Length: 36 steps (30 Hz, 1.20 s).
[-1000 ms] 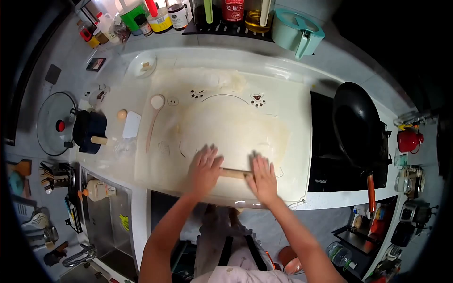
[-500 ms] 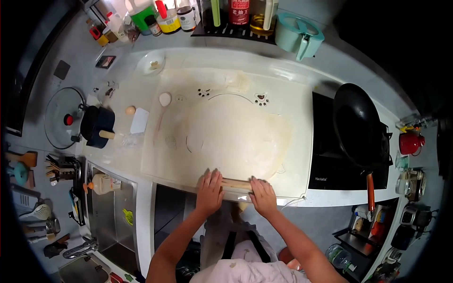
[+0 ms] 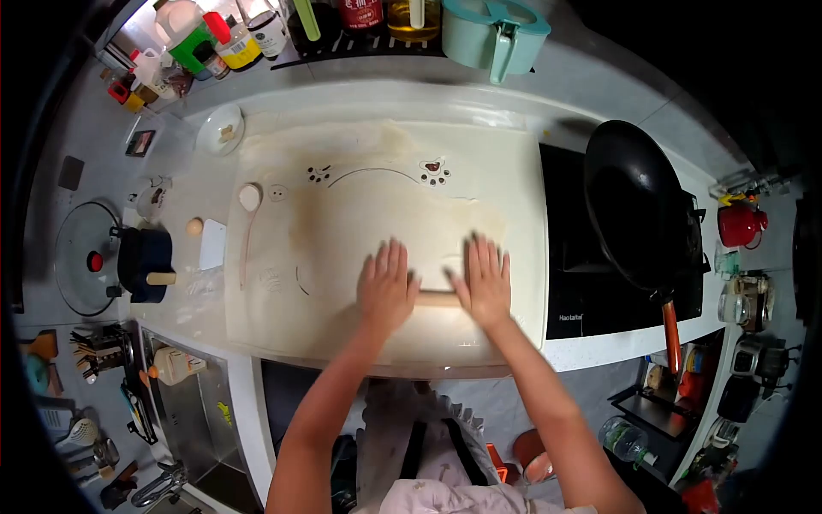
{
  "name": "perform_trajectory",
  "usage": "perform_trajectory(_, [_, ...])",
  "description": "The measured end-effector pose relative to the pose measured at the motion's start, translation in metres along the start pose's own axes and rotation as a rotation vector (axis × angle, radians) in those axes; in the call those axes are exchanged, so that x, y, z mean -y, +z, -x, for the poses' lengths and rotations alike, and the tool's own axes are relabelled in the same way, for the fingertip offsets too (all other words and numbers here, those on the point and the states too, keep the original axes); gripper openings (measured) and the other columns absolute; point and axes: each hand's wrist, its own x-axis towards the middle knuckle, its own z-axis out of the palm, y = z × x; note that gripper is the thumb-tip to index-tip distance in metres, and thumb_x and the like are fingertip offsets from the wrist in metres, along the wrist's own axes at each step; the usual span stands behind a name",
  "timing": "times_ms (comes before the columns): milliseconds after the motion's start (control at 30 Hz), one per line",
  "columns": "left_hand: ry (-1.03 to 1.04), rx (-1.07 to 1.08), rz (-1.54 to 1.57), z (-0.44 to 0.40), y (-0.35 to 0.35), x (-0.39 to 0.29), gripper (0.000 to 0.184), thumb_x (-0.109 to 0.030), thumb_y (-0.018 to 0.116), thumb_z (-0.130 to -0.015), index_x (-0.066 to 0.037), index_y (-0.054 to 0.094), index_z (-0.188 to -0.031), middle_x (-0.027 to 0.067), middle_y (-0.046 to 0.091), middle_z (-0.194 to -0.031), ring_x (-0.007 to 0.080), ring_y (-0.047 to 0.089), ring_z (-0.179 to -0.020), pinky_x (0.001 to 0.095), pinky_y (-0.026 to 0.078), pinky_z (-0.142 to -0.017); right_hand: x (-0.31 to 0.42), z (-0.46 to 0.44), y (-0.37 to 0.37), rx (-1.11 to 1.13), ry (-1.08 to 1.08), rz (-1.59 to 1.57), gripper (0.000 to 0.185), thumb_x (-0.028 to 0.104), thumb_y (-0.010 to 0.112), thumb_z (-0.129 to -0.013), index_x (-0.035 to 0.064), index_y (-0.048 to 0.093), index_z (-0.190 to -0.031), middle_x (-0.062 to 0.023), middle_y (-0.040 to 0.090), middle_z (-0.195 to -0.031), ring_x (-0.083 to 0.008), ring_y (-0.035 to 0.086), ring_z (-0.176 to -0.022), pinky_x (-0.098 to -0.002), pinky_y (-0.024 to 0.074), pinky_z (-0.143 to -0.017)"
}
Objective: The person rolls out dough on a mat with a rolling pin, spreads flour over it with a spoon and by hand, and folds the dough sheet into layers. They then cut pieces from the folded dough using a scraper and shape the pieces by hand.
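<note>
My left hand and my right hand lie palm down across a wooden rolling pin, fingers stretched forward. The pin's middle shows between my thumbs; its ends are hidden under the hands. Beneath is a pale, thin dough sheet on a cream mat printed with paw marks and curved lines. The dough's outline is faint, and I cannot tell whether part of it is wrapped round the pin.
A long-handled white scoop lies on the mat's left. Beyond are a white scraper, an egg, a small bowl and a dark blue pot. A black wok stands on the right stove; a sink is lower left.
Both hands and the rolling pin have moved forward from the mat's near edge onto its surface. My fingers have straightened. The view has shifted, so surrounding things sit further left.
</note>
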Motion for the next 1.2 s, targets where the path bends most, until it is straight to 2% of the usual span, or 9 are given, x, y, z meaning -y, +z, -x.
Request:
perform_trajectory(100, [-0.060, -0.043, 0.029, -0.022, 0.008, 0.003, 0.064, -0.032, 0.055, -0.088, 0.007, 0.039, -0.136, 0.0232, 0.038, -0.145, 0.0364, 0.033, -0.136, 0.0503, 0.024, -0.112, -0.005, -0.013, 0.001, 0.005, -0.029, -0.022, 0.067, 0.040, 0.048, -0.093, -0.0046, 0.034, -0.141, -0.0217, 0.033, -0.149, -0.0352, 0.032, -0.137, -0.0540, 0.0218, -0.112])
perform_trajectory(300, [0.004, 0.164, 0.276, 0.142, -0.019, -0.030, 0.076, -0.031, 0.061, -0.080, 0.008, 0.033, -0.140, 0.0269, 0.030, -0.148, 0.0442, 0.028, -0.136, 0.0527, 0.019, -0.113, 0.040, 0.152, -0.010, 0.215, -0.112, -0.162, 0.082, 0.050, 0.053, -0.087, -0.0075, 0.030, -0.142, -0.0263, 0.032, -0.148, -0.0388, 0.032, -0.137, -0.0548, 0.0261, -0.109])
perform_trajectory(400, [0.012, 0.190, 0.225, 0.127, -0.024, -0.027, 0.077, -0.031, 0.061, -0.081, 0.008, 0.031, -0.141, 0.0272, 0.031, -0.147, 0.0442, 0.029, -0.136, 0.0530, 0.020, -0.113, 0.039, 0.143, -0.004, 0.180, -0.094, -0.152, 0.081, 0.051, 0.051, -0.089, -0.0076, 0.030, -0.142, -0.0253, 0.029, -0.149, -0.0377, 0.030, -0.138, -0.0534, 0.0219, -0.111])
perform_trajectory(600, [0.000, -0.090, -0.047, -0.042, 0.010, 0.003, 0.075, -0.042, 0.061, -0.083, 0.006, 0.039, -0.136, 0.0213, 0.040, -0.143, 0.0349, 0.035, -0.134, 0.0526, 0.024, -0.111, -0.007, -0.031, 0.012, -0.007, 0.046, -0.037, 0.073, 0.050, 0.039, -0.096, -0.0064, 0.031, -0.142, -0.0221, 0.029, -0.150, -0.0346, 0.026, -0.140, -0.0481, 0.0177, -0.115])
perform_trajectory(767, [0.052, 0.042, -0.028, 0.019, -0.002, -0.011, 0.079, -0.040, 0.063, -0.081, 0.006, 0.036, -0.139, 0.0217, 0.037, -0.146, 0.0373, 0.033, -0.135, 0.0532, 0.025, -0.110, 0.011, 0.036, 0.000, -0.018, -0.032, -0.063, 0.077, 0.050, 0.049, -0.090, -0.0049, 0.033, -0.142, -0.0220, 0.030, -0.150, -0.0383, 0.029, -0.137, -0.0528, 0.0218, -0.111])
perform_trajectory(867, [0.106, 0.135, 0.130, 0.091, -0.018, -0.021, 0.069, -0.035, 0.057, -0.087, 0.005, 0.037, -0.140, 0.0206, 0.035, -0.148, 0.0370, 0.030, -0.138, 0.0523, 0.020, -0.113, 0.033, 0.110, -0.012, 0.136, -0.033, -0.257, 0.073, 0.040, 0.059, -0.086, 0.0001, 0.035, -0.142, -0.0203, 0.032, -0.149, -0.0396, 0.035, -0.134, -0.0540, 0.0252, -0.109])
perform_trajectory(967, [0.114, 0.178, 0.200, 0.112, -0.019, -0.017, 0.062, -0.031, 0.052, -0.091, 0.005, 0.037, -0.140, 0.0203, 0.034, -0.148, 0.0356, 0.029, -0.139, 0.0497, 0.019, -0.114, 0.036, 0.123, -0.026, 0.050, -0.057, -0.241, 0.054, 0.029, 0.062, -0.087, 0.0022, 0.049, -0.132, -0.0171, 0.048, -0.135, -0.0344, 0.047, -0.122, -0.0485, 0.0363, -0.101])
perform_trajectory(1167, [0.294, 0.148, 0.023, 0.019, -0.029, -0.002, 0.061, -0.034, 0.053, -0.090, 0.002, 0.042, -0.138, 0.0177, 0.037, -0.147, 0.0328, 0.032, -0.138, 0.0470, 0.019, -0.114, 0.035, 0.086, -0.013, -0.214, 0.126, -0.288, 0.031, 0.007, 0.065, -0.080, 0.0045, 0.062, -0.112, -0.0090, 0.058, -0.099, -0.0282, 0.057, -0.090, -0.0411, 0.0436, -0.086])
perform_trajectory(1200, [0.299, 0.133, -0.002, 0.003, -0.028, -0.002, 0.062, -0.035, 0.054, -0.089, 0.001, 0.043, -0.138, 0.0172, 0.038, -0.147, 0.0323, 0.032, -0.137, 0.0469, 0.020, -0.114, 0.034, 0.085, -0.004, -0.098, 0.183, -0.295, 0.040, 0.016, 0.065, -0.082, 0.0032, 0.057, -0.120, -0.0133, 0.057, -0.114, -0.0317, 0.055, -0.105, -0.0445, 0.0414, -0.094])
